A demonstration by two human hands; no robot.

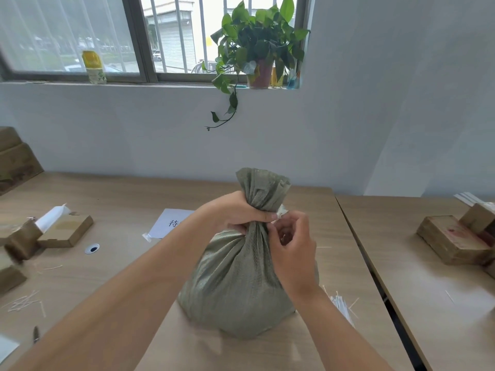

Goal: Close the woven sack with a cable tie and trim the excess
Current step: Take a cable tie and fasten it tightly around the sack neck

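Green woven sack (241, 277) standing on counter (107, 263); left hand (241, 212) gripping its neck, right hand (292, 245) pinching white tie (281, 211).

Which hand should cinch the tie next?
Right. The left hand is clamped around the sack neck, keeping it bunched. The right hand is at the neck's right side, fingers on the white tie.

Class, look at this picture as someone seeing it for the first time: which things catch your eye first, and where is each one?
First, the grey-green woven sack standing mid-table, its neck gathered. The left hand is clenched around that neck, while the right hand works at it from the right, fingers on something small and pale, probably the cable tie. Behind, a leafy potted plant sits on the windowsill, one vine trailing down the wall.
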